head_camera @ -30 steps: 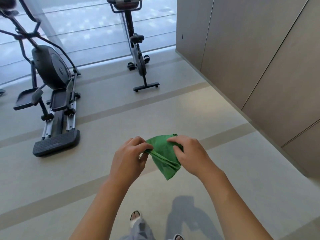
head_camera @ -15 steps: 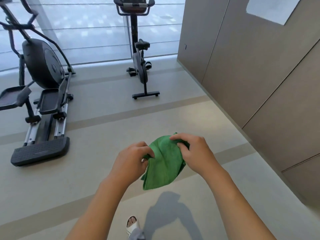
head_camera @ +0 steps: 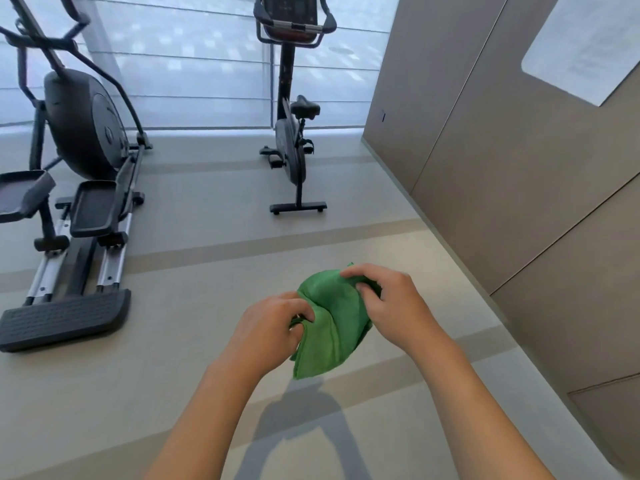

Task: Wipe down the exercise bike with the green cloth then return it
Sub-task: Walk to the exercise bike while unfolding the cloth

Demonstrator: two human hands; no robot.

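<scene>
So there's a wide stretch of bare floor (head_camera: 214,278) ahead of both hands, pale with darker stripes running across it, and nothing lying on it between the hands and the machines. To the right of the right hand the room is closed off by a brown panelled wall (head_camera: 519,188) whose bottom edge runs diagonally away toward the window (head_camera: 194,64). Far ahead the floor ends at that window.

The exercise bike (head_camera: 294,133) stands well ahead of the hands, slightly left of the right hand, with its rear foot bar pointing back this way and its console up near the top edge of the view. There's an open gap between it and the wall. Off to the left of the left hand, also well apart, is an elliptical trainer (head_camera: 76,188), its long base and pedals partly cut off by the left edge.

The green cloth (head_camera: 329,327) is bunched up right between the two hands, off the floor, with its loose end hanging down below them. The left hand (head_camera: 266,330) pinches the cloth's left edge with curled fingers, and the right hand (head_camera: 391,303) grips the upper right part, fingertips dug into the fabric. Both hands are touching the cloth, close to each other. A shadow of the arms and cloth falls on the floor right beneath.
</scene>
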